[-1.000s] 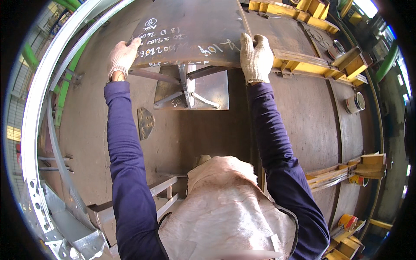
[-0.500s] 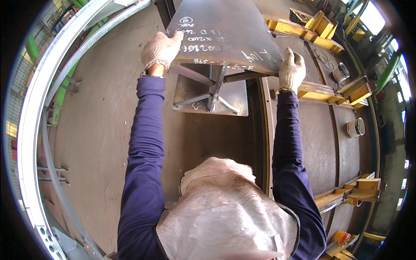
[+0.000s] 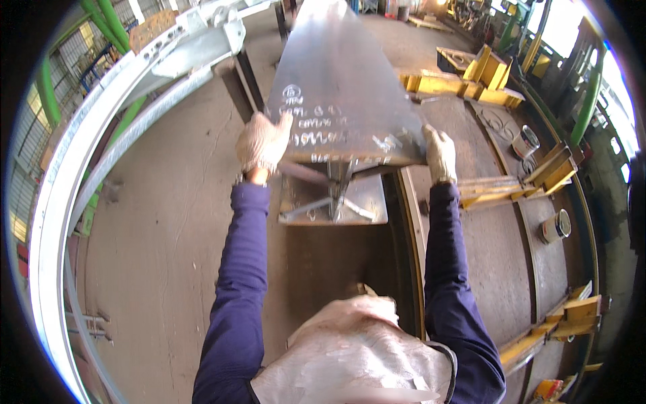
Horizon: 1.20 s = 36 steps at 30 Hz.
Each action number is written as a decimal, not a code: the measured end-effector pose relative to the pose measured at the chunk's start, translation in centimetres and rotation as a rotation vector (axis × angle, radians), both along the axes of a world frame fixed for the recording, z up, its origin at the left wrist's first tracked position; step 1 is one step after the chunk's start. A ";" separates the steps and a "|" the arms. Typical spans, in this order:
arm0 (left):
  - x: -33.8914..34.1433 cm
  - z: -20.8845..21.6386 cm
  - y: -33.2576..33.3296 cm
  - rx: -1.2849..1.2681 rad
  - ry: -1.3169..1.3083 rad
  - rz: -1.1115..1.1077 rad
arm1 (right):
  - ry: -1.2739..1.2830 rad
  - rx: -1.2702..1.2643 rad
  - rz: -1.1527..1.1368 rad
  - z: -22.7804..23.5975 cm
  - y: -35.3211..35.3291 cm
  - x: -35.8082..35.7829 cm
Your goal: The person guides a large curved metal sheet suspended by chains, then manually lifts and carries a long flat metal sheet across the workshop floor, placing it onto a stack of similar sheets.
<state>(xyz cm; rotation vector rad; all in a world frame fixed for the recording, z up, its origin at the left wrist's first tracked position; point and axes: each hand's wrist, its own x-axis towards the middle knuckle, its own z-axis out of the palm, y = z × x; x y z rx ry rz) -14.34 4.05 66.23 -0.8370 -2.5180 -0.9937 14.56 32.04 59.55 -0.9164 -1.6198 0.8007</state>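
A long grey steel plate [image 3: 343,87] stretches away from me, with white chalk marks on its near end. My left hand [image 3: 261,143], in a pale knitted glove, grips the plate's near left corner, its thumb lying on top. At the near right corner my right hand [image 3: 441,155], in a matching glove, has its fingers closed over the edge. The fingertips under the plate are hidden on both sides. Beneath the near end, crossed steel bars [image 3: 336,185] rise from a flat base plate [image 3: 303,214].
Along the right lie yellow steel brackets [image 3: 471,86] on a row of floor plates. Two white buckets [image 3: 526,143] stand among them. A curved pale steel beam [image 3: 50,222] runs along the left, and dark upright posts [image 3: 235,87] stand left of the plate.
The view has tilted up, so the plate and both hands sit lower in the picture and more of the plate's far part shows. Both hands stay on its edges.
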 end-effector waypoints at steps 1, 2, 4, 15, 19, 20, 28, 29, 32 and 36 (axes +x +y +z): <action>-0.3 -0.5 0.6 0.008 0.005 -0.014 | 0.083 0.012 0.140 -0.9 0.3 -0.1; -0.6 -0.6 0.9 0.011 0.011 -0.018 | 0.094 -0.062 0.267 -1.0 0.7 -0.2; -0.6 -0.7 1.4 0.049 0.030 -0.030 | 0.109 0.050 0.401 -2.0 1.8 -0.3; -6.1 -5.4 7.8 0.024 -0.105 0.010 | 0.284 -0.459 0.458 -6.6 6.3 -6.7; -5.9 -4.7 8.2 0.040 -0.175 -0.016 | 0.162 -0.411 0.407 -5.0 5.5 -7.1; -5.9 -4.9 8.4 0.059 -0.188 -0.044 | 0.133 -0.377 0.396 -4.5 5.5 -6.8; -3.8 -3.0 7.3 -0.144 -0.083 0.002 | 0.006 -0.209 0.067 -3.6 4.4 -6.1; -4.3 -3.3 7.2 -0.182 -0.052 0.001 | -0.075 -0.177 -0.058 -3.2 3.7 -6.3; -3.9 -3.0 7.3 -0.235 -0.047 -0.028 | -0.294 0.022 -0.285 -0.4 2.7 -6.7; -3.9 -3.6 8.3 -0.224 0.095 -0.046 | -0.237 0.290 -0.422 -0.5 3.5 -7.7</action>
